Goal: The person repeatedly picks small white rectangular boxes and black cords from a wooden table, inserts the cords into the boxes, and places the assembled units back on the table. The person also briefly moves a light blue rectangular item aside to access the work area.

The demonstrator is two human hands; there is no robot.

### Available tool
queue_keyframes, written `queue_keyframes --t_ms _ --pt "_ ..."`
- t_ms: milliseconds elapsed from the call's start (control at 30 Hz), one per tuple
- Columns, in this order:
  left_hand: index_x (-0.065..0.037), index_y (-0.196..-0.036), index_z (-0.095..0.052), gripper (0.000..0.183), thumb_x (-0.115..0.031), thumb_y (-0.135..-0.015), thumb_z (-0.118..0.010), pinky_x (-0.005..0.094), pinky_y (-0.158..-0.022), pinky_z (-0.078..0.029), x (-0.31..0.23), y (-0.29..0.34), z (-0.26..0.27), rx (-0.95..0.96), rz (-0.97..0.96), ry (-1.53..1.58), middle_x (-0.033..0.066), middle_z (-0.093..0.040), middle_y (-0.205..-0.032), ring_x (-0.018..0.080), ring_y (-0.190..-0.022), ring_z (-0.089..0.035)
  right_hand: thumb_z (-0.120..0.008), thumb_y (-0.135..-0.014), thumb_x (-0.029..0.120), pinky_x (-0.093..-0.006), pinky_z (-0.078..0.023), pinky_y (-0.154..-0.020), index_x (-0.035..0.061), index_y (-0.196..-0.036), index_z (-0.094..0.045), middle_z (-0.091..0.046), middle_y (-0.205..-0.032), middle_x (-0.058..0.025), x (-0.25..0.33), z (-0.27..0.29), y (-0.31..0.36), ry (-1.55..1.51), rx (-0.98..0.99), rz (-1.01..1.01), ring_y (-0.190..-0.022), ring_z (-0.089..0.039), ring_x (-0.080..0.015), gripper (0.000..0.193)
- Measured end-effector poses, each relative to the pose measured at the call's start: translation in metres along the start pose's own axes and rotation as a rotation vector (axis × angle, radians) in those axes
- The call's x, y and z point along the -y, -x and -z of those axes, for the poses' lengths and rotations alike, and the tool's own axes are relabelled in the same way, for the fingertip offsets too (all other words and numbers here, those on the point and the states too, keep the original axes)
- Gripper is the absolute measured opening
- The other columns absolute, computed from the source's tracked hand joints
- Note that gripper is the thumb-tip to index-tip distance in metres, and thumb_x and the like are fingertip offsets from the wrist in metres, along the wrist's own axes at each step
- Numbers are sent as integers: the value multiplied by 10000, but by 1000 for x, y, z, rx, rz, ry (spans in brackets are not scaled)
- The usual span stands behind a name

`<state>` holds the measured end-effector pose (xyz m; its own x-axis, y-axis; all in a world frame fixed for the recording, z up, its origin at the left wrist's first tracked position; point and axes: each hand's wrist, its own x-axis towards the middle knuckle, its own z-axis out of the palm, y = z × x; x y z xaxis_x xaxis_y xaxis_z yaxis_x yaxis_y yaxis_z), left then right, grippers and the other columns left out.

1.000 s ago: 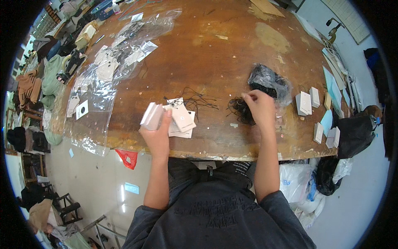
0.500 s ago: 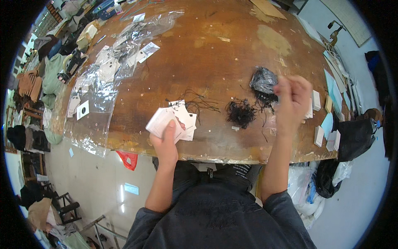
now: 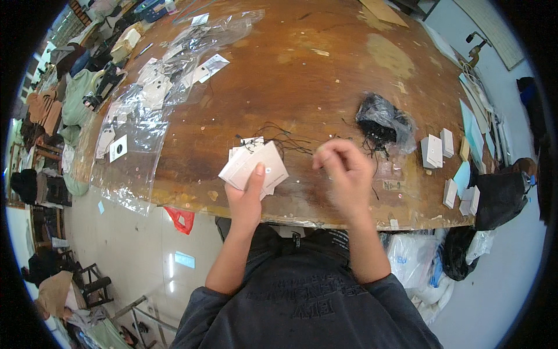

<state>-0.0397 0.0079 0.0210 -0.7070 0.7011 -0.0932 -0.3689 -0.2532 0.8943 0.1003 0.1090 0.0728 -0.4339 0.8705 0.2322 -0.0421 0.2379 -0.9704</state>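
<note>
My left hand (image 3: pixel 247 200) is closed on a small stack of white card tags (image 3: pixel 272 166), thumb on top, just above the table's near edge. More white tags (image 3: pixel 251 141) lie directly beyond it, with thin black strings (image 3: pixel 282 138) spreading from them across the wood. To the right, my right hand (image 3: pixel 351 174) hovers over the table with thumb and fingers pinched together. Motion smears it a little, and whatever is in the pinch is too small to make out. It covers the loose tangle of black strings. Farther right lies a clear plastic bag (image 3: pixel 386 122) filled with black strings.
At left, a large clear plastic sheet (image 3: pixel 136 168) bears several scattered tags (image 3: pixel 157 92). Stacks of white cards (image 3: pixel 431 151) stand near the right edge, by blue paper (image 3: pixel 462 177) and a black bag (image 3: pixel 505 198). A wall closes off the right side.
My right hand has come left and nearer from beside the plastic bag, now over the string tangle. My left hand has shifted slightly right with the tags, which are turned differently.
</note>
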Motion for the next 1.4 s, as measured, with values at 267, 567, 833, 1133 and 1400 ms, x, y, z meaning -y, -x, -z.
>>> queue_keyframes --t_ms 267,567,833,1133,1400 --pt "18 -1070 -605 239 -86 -875 -698 245 -765 -474 0 12 -13 -8 -201 -191 35 -626 -983 85 -878 -572 -605 -892 14 -264 -445 -604 -25 -900 -567 -575 -846 -104 -17 -43 14 216 32 212 -693 -546 -167 56" --pt "-14 -1021 -642 201 -5 -828 -695 244 -727 -482 3 15 -9 54 -381 -364 61 -647 -935 119 -823 -589 -581 -896 -2 -294 -443 -632 -20 -899 -564 -570 -834 -117 -9 -49 14 259 31 322 -705 -549 -202 25" --pt "-134 -902 -709 267 -129 -637 -687 312 -660 -513 -10 -14 1 235 -1297 -1100 -7 -653 -917 202 -810 -605 -635 -909 65 -237 -446 -650 0 -857 -586 -586 -785 25 -21 -28 13 -319 168 -352 -737 -535 -54 97" --pt "0 -987 -675 238 -144 -820 -764 288 -780 -507 -4 -20 18 -234 -179 -429 66 -677 -933 140 -857 -633 -635 -862 102 -434 -481 -644 -14 -870 -635 -647 -774 -190 -60 74 -46 874 -216 196 -686 -609 -364 116" --pt "2 -974 -642 155 -81 -860 -706 259 -807 -471 -11 -15 21 -136 -275 -396 47 -643 -945 111 -884 -597 -604 -828 -24 -380 -514 -679 10 -942 -597 -639 -850 -159 -73 74 -45 1039 24 271 -784 -647 -323 119"
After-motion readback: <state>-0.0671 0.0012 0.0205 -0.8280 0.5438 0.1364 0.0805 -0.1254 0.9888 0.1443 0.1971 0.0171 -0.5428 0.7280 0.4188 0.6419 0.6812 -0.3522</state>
